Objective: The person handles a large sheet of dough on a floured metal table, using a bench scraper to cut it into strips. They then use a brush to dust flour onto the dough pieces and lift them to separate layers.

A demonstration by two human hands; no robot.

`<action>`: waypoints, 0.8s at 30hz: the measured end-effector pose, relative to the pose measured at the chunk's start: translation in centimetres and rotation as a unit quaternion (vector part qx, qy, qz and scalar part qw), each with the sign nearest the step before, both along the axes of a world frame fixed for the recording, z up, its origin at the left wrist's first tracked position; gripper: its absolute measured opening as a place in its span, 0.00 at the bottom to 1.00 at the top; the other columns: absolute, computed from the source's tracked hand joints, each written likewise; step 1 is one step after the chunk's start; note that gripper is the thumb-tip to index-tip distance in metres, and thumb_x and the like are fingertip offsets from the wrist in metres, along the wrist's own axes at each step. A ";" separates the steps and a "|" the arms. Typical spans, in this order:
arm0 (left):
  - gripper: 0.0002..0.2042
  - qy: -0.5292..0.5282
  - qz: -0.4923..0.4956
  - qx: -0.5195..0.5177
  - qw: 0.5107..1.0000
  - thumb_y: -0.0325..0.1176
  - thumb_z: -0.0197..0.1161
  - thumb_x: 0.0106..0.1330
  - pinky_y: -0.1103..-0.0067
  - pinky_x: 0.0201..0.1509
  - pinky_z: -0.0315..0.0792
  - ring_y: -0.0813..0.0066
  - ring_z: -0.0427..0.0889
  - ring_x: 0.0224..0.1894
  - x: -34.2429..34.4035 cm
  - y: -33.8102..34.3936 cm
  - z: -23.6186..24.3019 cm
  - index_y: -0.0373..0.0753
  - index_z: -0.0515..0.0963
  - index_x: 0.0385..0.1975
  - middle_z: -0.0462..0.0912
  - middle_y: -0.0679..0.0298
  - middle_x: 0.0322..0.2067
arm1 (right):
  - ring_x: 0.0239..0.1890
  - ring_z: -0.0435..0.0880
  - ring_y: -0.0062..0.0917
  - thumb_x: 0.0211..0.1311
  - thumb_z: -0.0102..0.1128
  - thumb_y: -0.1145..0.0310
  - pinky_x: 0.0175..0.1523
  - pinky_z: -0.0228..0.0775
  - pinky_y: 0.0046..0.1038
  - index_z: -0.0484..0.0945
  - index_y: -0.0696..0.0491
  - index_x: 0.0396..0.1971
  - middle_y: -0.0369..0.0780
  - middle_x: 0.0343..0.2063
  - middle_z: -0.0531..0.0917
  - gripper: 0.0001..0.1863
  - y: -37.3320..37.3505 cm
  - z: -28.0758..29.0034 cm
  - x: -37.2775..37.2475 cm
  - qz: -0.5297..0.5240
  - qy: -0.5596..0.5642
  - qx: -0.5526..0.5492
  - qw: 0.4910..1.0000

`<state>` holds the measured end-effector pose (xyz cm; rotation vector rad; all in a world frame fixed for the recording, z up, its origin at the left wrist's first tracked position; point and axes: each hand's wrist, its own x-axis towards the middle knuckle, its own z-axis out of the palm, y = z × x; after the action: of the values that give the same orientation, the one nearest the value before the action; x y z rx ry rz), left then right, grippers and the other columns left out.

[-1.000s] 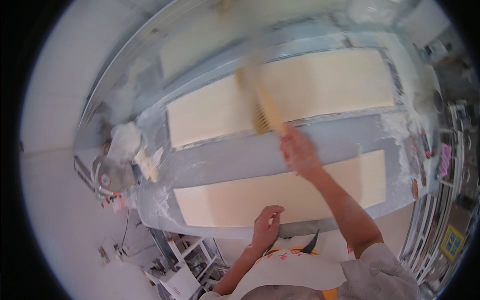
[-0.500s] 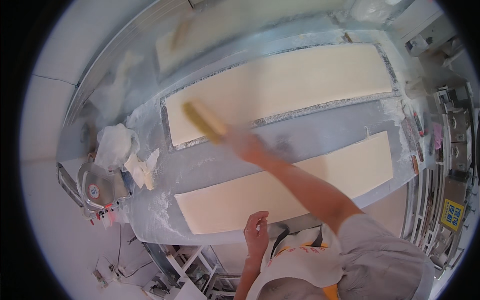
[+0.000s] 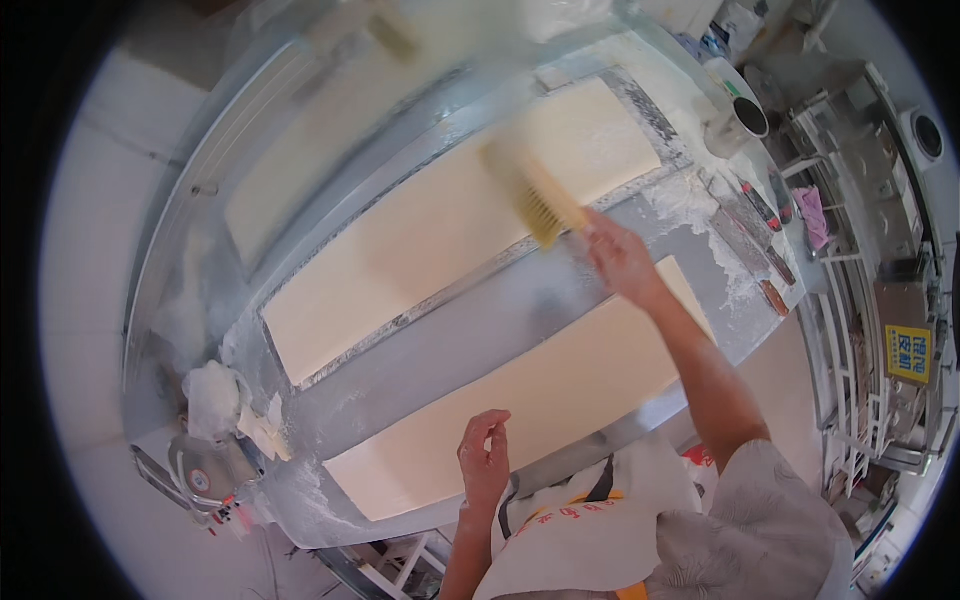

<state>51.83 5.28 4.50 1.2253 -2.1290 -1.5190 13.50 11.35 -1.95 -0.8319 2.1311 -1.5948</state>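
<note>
My right hand [image 3: 622, 257] grips the handle of a wooden brush [image 3: 538, 190] with yellowish bristles, blurred by motion. The brush is over the far dough sheet [image 3: 440, 225], a long, pale strip with flour-dusted dark edges around it. Whether its bristles touch the dough I cannot tell. A second long dough sheet [image 3: 500, 410] lies on the table nearer to me. By its near edge is my left hand [image 3: 484, 455], fingers loosely curled with a gap at the thumb and nothing in it.
Flour streaks the grey table [image 3: 370, 400]. To the right are wooden-handled tools [image 3: 772, 297] and a metal cup [image 3: 737, 126]. On the left, dough scraps [image 3: 264, 430] and a clear plastic bag [image 3: 213, 400] sit by a metal container [image 3: 205, 470]. A reflective panel stands along the far side.
My right hand and the brush have swept rightward along the far dough sheet. The view has turned, so the table appears more slanted. My left hand keeps about the same pose.
</note>
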 end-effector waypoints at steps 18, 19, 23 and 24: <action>0.13 0.074 -0.125 -0.323 0.935 0.21 0.67 0.68 0.65 0.59 0.77 0.55 0.81 0.54 -34.9 -5.2 -4.3 0.36 0.81 0.51 0.83 0.55 0.51 | 0.28 0.77 0.22 0.81 0.56 0.63 0.32 0.71 0.27 0.73 0.46 0.74 0.38 0.26 0.80 0.25 14.0 5.1 -13.6 -0.134 0.116 0.144 0.974; 0.15 0.074 -0.137 -0.335 0.929 0.22 0.69 0.67 0.63 0.61 0.76 0.53 0.80 0.56 -36.8 -5.0 -5.0 0.37 0.80 0.53 0.82 0.55 0.53 | 0.28 0.79 0.25 0.80 0.58 0.64 0.33 0.72 0.28 0.74 0.45 0.74 0.39 0.27 0.80 0.25 15.0 4.2 -14.0 -0.131 0.189 0.166 0.959; 0.23 0.056 -0.192 -0.401 0.894 0.26 0.74 0.63 0.60 0.64 0.72 0.50 0.74 0.60 -42.5 -4.9 -7.2 0.39 0.76 0.58 0.77 0.56 0.58 | 0.28 0.80 0.34 0.73 0.65 0.68 0.35 0.76 0.35 0.76 0.41 0.72 0.38 0.28 0.77 0.29 19.5 1.4 -15.0 -0.100 0.324 0.327 0.882; 0.25 0.062 -0.208 -0.417 0.883 0.27 0.76 0.62 0.60 0.63 0.72 0.50 0.74 0.60 -43.8 -5.0 -7.4 0.40 0.75 0.59 0.76 0.56 0.58 | 0.28 0.79 0.34 0.72 0.65 0.68 0.35 0.76 0.35 0.76 0.41 0.72 0.38 0.28 0.77 0.29 20.8 0.4 -15.2 -0.106 0.339 0.337 0.872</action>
<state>8.02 0.32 -2.95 0.3691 -2.6017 -0.5751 -1.67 32.12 -1.51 -1.0087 3.0658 -0.5126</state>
